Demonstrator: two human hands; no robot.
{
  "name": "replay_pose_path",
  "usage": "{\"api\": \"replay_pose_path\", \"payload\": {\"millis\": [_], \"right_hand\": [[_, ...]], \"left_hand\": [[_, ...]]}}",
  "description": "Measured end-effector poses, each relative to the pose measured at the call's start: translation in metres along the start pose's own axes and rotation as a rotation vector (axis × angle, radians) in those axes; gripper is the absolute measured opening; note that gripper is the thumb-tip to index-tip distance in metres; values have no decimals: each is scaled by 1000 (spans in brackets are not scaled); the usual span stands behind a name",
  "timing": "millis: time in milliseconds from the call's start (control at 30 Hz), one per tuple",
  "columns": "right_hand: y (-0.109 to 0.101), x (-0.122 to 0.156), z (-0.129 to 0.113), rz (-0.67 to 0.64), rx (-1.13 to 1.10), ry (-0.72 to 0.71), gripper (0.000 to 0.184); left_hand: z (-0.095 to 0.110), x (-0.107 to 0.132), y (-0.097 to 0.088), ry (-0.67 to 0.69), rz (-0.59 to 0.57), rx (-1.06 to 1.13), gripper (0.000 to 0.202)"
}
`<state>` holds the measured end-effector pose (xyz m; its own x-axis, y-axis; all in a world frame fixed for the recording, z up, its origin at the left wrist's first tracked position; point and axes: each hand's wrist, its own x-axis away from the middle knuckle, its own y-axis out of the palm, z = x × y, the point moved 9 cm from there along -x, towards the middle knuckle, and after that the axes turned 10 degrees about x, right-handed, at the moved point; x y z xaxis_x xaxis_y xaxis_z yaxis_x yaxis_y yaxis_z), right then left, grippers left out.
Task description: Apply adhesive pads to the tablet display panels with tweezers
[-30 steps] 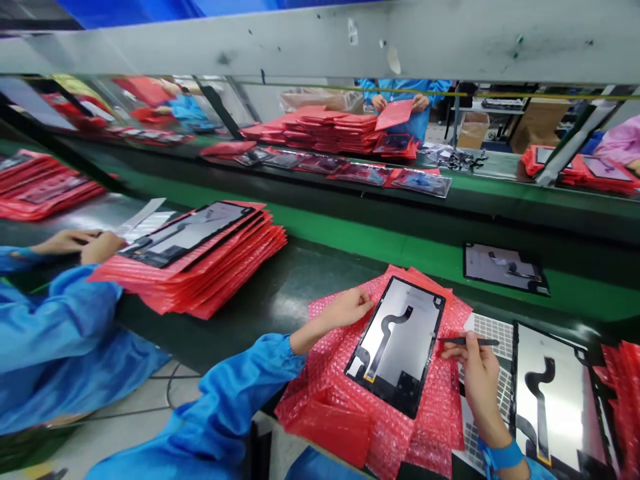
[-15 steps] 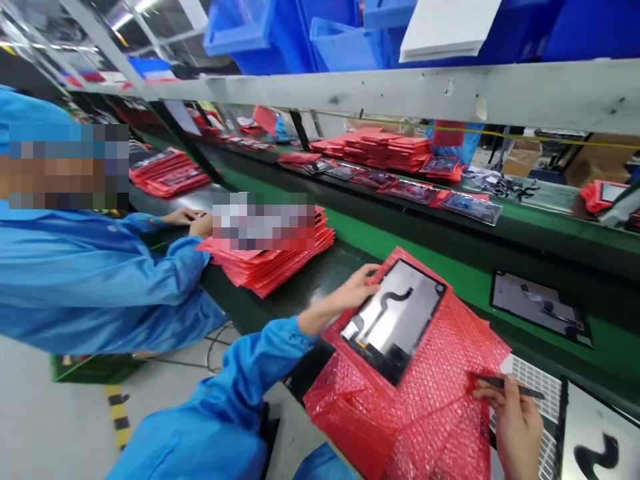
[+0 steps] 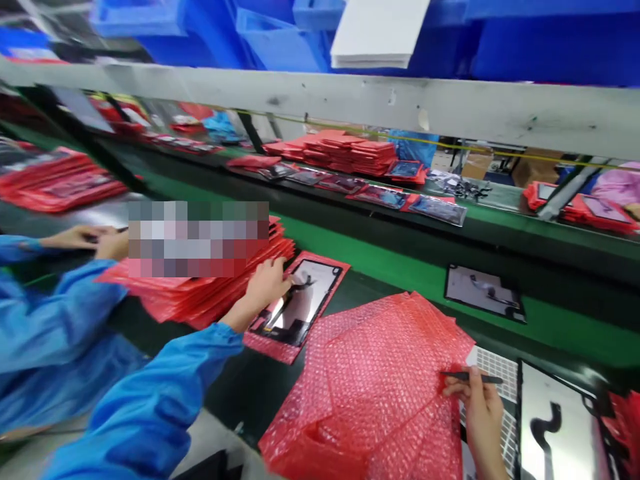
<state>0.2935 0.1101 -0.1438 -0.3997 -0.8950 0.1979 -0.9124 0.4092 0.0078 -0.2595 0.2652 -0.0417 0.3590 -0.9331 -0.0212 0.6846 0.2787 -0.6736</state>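
My left hand point(image 3: 266, 288) grips the left edge of a tablet screen panel point(image 3: 311, 299) and the red bubble bag point(image 3: 279, 350) under it. This panel has a silver back with a dark flex cable, and it lies on the bench beside a tall stack of red bags point(image 3: 210, 301). My right hand point(image 3: 481, 408) pinches dark tweezers point(image 3: 473, 378), pointing left over the edge of a spread pile of red bubble bags point(image 3: 370, 373). Just right of that hand lies another screen panel point(image 3: 565, 427) with a black curved cable. White gridded sheets point(image 3: 500, 370) are partly hidden behind my right hand.
A further panel point(image 3: 485, 293) rests on the green strip at the back. Beyond it, several screens point(image 3: 385, 197) and red stacks point(image 3: 345, 150) line a raised ledge. Overhead runs a grey shelf beam point(image 3: 320, 97) with blue bins point(image 3: 285, 40). A co-worker's blue sleeve point(image 3: 55, 320) is at left.
My left hand has carried the panel and its bag left, off the bag pile, to beside the tall stack. The view has turned right. My right hand still holds the tweezers.
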Motion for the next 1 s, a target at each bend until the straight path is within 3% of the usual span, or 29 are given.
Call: {"api": "replay_pose_path", "payload": {"millis": [33, 100, 200, 300, 367, 433, 567, 733, 867, 1000], "right_hand": [[1, 0, -1, 2, -1, -4, 57], [3, 1, -3, 7, 2, -16, 57], [6, 1, -7, 6, 2, -35, 57], [7, 2, -10, 5, -5, -51, 57], [8, 3, -11, 8, -10, -58, 56], [9, 4, -12, 1, -13, -57, 55], [12, 6, -15, -3, -10, -56, 55], [14, 7, -20, -19, -10, -51, 57], [12, 8, -26, -31, -27, -73, 56], [7, 9, -31, -16, -51, -77, 56]], "left_hand": [[16, -2, 17, 36, -28, -5, 38], [54, -3, 69, 100, -153, 17, 33], [129, 6, 176, 192, -405, 63, 29], [198, 23, 272, 208, -558, 68, 33], [231, 33, 317, 180, -616, 65, 36], [250, 38, 346, 141, -654, 68, 39], [254, 31, 365, 39, -702, 105, 41], [250, 24, 354, -112, -752, 333, 41], [260, 35, 330, -170, -760, 652, 39], [246, 65, 281, -209, -696, 912, 34]]}}
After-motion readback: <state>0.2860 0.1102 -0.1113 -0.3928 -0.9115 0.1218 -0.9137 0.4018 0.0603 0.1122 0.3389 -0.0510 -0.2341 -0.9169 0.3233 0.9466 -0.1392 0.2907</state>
